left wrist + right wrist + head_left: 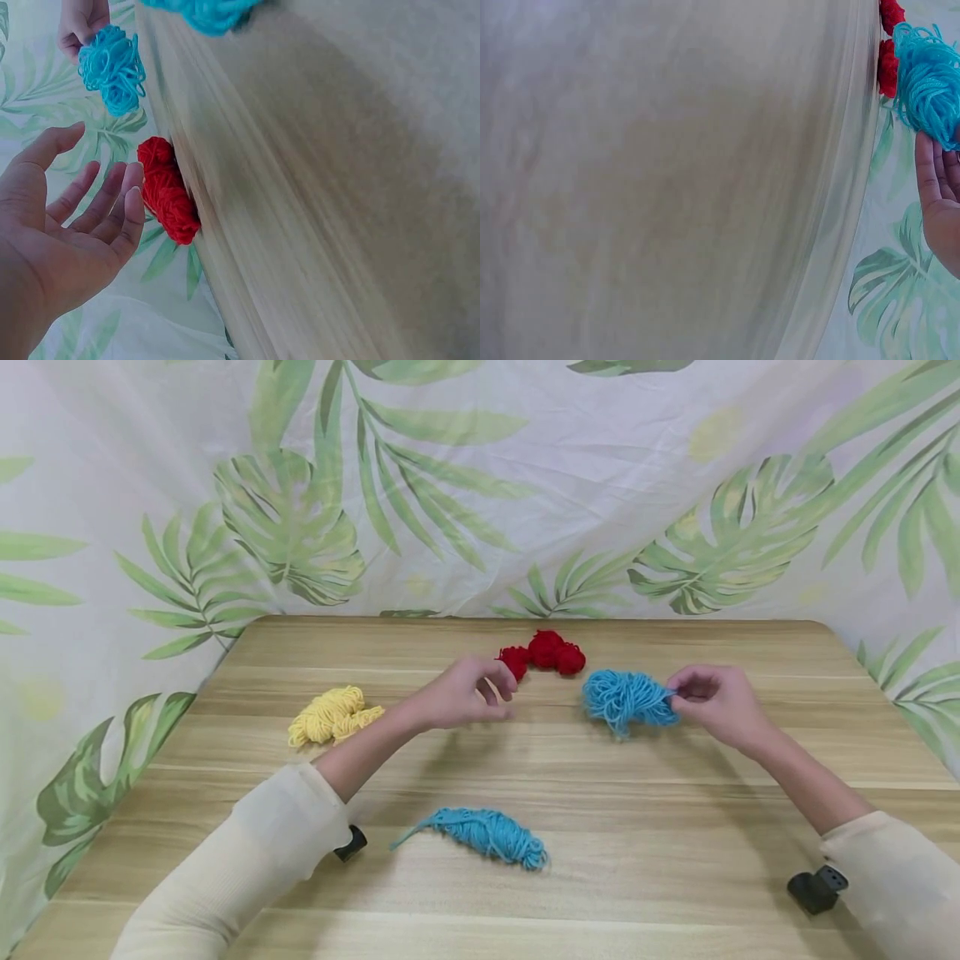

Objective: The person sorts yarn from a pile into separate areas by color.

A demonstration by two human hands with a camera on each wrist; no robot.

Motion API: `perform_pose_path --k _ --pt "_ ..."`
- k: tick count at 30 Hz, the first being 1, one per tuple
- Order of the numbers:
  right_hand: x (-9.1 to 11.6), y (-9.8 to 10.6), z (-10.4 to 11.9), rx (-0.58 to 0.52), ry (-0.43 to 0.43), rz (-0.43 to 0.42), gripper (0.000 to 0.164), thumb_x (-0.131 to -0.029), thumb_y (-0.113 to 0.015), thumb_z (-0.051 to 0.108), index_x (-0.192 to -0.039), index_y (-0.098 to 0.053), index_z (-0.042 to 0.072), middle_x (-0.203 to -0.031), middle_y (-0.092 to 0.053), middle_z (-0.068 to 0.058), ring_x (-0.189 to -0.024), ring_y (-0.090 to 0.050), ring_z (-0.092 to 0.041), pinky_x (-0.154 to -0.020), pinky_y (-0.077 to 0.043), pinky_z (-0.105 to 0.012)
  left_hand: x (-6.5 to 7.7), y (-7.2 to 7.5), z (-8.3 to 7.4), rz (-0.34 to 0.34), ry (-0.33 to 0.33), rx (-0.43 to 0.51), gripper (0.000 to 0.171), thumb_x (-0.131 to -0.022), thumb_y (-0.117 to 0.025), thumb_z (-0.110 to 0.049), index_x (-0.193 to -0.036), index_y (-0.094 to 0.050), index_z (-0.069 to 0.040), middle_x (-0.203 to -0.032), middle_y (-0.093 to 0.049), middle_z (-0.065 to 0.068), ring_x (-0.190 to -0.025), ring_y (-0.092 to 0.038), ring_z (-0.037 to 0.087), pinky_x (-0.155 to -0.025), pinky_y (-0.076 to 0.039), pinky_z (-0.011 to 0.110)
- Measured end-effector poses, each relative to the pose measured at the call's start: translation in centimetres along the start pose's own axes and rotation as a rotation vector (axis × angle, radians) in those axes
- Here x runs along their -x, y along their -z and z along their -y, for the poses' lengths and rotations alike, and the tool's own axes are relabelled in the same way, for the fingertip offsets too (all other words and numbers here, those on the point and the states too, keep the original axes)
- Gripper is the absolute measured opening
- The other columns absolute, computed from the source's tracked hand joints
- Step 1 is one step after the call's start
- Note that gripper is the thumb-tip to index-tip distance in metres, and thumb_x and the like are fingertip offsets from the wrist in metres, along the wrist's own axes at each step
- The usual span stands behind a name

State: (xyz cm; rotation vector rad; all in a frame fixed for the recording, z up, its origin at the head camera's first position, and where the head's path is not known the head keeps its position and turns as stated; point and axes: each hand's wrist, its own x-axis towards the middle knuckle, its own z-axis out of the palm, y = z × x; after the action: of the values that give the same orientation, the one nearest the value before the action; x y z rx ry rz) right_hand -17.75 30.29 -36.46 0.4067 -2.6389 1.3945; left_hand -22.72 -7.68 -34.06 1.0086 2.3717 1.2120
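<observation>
My right hand point(716, 703) pinches one end of a loose blue yarn bundle point(626, 700), which hangs over the right half of the table. In the right wrist view the bundle point(930, 82) shows many loose loops above the fingertips. My left hand point(467, 693) is held above the middle of the table with its fingers loosely bent and nothing between them. The left wrist view shows that palm point(60, 255) facing up, its fingers spread. A second blue yarn bundle point(487, 835), long and wound with a tail at its left end, lies nearer me.
Several red yarn balls point(546, 650) sit at the back of the wooden table point(645, 893). Yellow yarn bundles point(327, 716) lie on the left, partly behind my left forearm. A leaf-print cloth point(570, 493) hangs behind the table's far edge.
</observation>
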Motion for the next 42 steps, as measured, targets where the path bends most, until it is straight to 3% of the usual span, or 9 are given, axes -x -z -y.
perform_pose_path --k 7,12,16,21,28,37,42 --pt "0.0 0.8 -0.2 0.0 -0.035 -0.038 0.01 -0.089 -0.069 -0.012 -0.099 -0.069 -0.014 -0.087 -0.071 0.005 -0.076 -0.065 0.003 -0.067 -0.054 -0.014 0.2 -0.7 -0.4 0.051 -0.018 -0.009 0.031 -0.087 -0.081 -0.006 -0.111 -0.066 0.008 -0.107 -0.069 0.024 -0.089 -0.068 0.028 -0.088 -0.058 0.04" --pt "-0.2 1.3 -0.8 0.004 -0.049 -0.066 0.011 -0.089 -0.069 -0.011 -0.099 -0.069 -0.015 -0.085 -0.069 0.014 -0.075 -0.065 0.004 -0.067 -0.054 -0.013 0.3 -1.2 -0.5 0.104 -0.049 -0.028 0.031 -0.088 -0.081 -0.008 -0.11 -0.066 0.008 -0.105 -0.07 0.022 -0.084 -0.068 0.022 -0.089 -0.058 0.043" --pt "-0.3 1.7 -1.3 0.001 -0.059 -0.084 0.012 -0.09 -0.069 -0.012 -0.101 -0.068 -0.016 -0.086 -0.071 0.01 -0.075 -0.064 0.005 -0.067 -0.054 -0.012 0.5 -1.6 -0.3 0.147 -0.075 -0.031 0.031 -0.087 -0.082 -0.007 -0.11 -0.067 0.008 -0.103 -0.071 0.021 -0.082 -0.068 0.017 -0.087 -0.059 0.04" --pt "-0.2 2.2 -1.7 0.025 -0.097 -0.1 0.012 -0.091 -0.068 -0.009 -0.101 -0.067 -0.016 -0.083 -0.068 0.017 -0.076 -0.064 0.007 -0.067 -0.053 -0.011 0.8 -1.9 -0.4 0.19 -0.092 -0.016 0.032 -0.086 -0.083 -0.007 -0.11 -0.067 0.007 -0.102 -0.071 0.019 -0.084 -0.068 0.017 -0.086 -0.06 0.04" --pt "-0.1 3.3 -2.8 0.048 -0.115 -0.132 0.012 -0.092 -0.068 -0.008 -0.101 -0.067 -0.015 -0.087 -0.07 0.014 -0.077 -0.063 0.009 -0.068 -0.053 -0.01 1.2 -2.3 -0.7 0.261 -0.083 -0.008 0.034 -0.086 -0.083 -0.011 -0.112 -0.068 0.005 -0.103 -0.071 0.016 -0.085 -0.068 0.012 -0.087 -0.059 0.041" --pt "0.1 4.6 -4.0 0.008 -0.168 -0.175 0.005 -0.092 -0.068 -0.008 -0.096 -0.071 -0.01 -0.084 -0.065 0.023 -0.079 -0.063 0.013 -0.068 -0.053 -0.01 1.5 -2.5 -1.1 0.361 -0.072 0.017 0.038 -0.087 -0.085 -0.017 -0.115 -0.068 0.003 -0.105 -0.07 0.012 -0.089 -0.069 0.012 -0.083 -0.059 0.035" --pt "0.3 5.0 -4.3 -0.029 -0.158 -0.187 0.007 -0.091 -0.067 -0.011 -0.096 -0.068 -0.016 -0.081 -0.065 0.025 -0.078 -0.064 0.013 -0.068 -0.053 -0.009 1.6 -2.3 -1.0 0.436 -0.061 0.043 0.038 -0.087 -0.084 -0.015 -0.117 -0.068 0.002 -0.105 -0.07 0.013 -0.089 -0.07 0.015 -0.082 -0.059 0.034"
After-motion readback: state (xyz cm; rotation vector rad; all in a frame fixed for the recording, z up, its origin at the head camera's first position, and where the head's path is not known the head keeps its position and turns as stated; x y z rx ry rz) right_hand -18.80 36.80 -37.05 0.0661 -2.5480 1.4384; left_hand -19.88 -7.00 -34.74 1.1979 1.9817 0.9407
